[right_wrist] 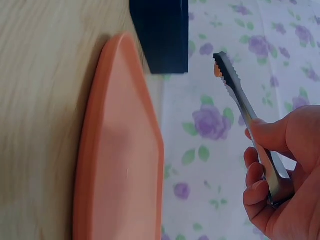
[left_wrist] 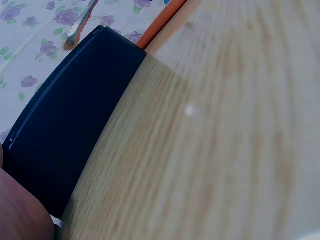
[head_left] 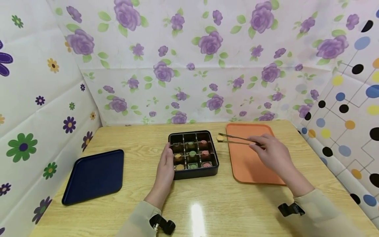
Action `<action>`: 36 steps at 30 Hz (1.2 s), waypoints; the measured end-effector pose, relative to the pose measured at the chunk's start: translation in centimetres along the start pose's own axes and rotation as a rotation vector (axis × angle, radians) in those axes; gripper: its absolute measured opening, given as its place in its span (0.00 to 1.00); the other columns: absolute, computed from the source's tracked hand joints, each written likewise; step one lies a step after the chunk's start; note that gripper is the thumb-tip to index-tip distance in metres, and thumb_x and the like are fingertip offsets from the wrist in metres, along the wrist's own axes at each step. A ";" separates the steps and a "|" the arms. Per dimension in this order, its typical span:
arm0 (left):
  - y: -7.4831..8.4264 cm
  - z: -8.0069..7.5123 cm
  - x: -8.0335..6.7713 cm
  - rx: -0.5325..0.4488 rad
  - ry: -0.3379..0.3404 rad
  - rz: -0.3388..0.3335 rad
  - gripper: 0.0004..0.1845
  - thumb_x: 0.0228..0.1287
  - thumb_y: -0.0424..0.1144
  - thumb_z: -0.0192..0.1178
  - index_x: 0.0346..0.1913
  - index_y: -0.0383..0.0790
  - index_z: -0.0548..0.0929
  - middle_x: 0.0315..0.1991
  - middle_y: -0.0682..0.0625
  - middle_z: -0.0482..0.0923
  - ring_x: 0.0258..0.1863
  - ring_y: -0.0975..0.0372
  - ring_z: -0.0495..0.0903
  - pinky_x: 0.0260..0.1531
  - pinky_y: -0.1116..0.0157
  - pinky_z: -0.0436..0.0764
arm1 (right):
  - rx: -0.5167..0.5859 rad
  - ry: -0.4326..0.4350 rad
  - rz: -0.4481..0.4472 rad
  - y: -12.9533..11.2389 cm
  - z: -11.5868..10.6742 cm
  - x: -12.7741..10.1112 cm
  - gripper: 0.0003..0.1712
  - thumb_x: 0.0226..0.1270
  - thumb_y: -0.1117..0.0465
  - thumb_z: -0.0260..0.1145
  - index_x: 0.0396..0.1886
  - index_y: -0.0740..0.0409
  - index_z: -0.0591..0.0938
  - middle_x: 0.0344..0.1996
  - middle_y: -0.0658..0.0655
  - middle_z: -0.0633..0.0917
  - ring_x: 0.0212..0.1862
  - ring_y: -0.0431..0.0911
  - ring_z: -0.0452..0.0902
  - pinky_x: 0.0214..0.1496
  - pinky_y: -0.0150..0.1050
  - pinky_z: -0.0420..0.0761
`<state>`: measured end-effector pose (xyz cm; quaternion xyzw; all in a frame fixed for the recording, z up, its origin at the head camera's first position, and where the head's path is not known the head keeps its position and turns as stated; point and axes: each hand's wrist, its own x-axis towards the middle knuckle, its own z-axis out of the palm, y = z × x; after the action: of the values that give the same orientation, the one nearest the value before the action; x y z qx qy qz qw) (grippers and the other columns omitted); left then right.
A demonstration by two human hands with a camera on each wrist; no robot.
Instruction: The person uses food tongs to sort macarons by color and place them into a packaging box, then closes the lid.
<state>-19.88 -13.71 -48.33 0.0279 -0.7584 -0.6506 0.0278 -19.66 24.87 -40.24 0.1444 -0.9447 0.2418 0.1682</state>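
A black box with a gridded insert stands mid-table. Small yellow pieces, green pieces and pink pieces sit in separate columns of its compartments. My left hand lies along the box's left side, touching it with fingers fairly straight. My right hand grips metal serrated-tip tongs over the orange tray. Between the tong tips is a small yellow piece, held in the air just right of the box. What exactly the pieces are, I cannot tell.
A dark blue tray lies at the left of the wooden table. Flowered cloth hangs behind the table, with patterned cloth on both sides. The orange tray lies right of the box, a narrow gap between them.
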 end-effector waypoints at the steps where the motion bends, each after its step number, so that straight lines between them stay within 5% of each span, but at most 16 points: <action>1: -0.1 0.0 0.0 -0.003 -0.002 0.001 0.34 0.92 0.62 0.36 0.92 0.62 0.50 0.91 0.54 0.46 0.88 0.48 0.49 0.84 0.38 0.52 | 0.009 0.000 -0.003 -0.3 0.2 0.2 0.17 0.86 0.56 0.69 0.66 0.52 0.90 0.43 0.55 0.86 0.43 0.54 0.86 0.35 0.49 0.82; 25: -0.4 -0.2 0.0 -0.003 -0.005 0.009 0.34 0.92 0.64 0.35 0.92 0.65 0.50 0.91 0.55 0.45 0.89 0.49 0.46 0.85 0.39 0.49 | 0.026 -0.090 0.015 -7.4 6.5 5.8 0.19 0.84 0.53 0.70 0.69 0.47 0.90 0.52 0.56 0.89 0.46 0.52 0.88 0.37 0.48 0.82; 36: -0.1 -0.1 0.1 -0.006 0.001 0.006 0.33 0.93 0.62 0.36 0.92 0.63 0.50 0.91 0.54 0.46 0.89 0.48 0.47 0.84 0.38 0.50 | 0.004 -0.112 0.023 -9.0 8.0 7.2 0.18 0.83 0.53 0.72 0.67 0.47 0.91 0.45 0.55 0.86 0.30 0.47 0.73 0.31 0.45 0.71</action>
<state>-19.95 -13.79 -48.43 0.0256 -0.7565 -0.6528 0.0302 -24.98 11.82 -40.40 0.1474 -0.9536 0.2372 0.1121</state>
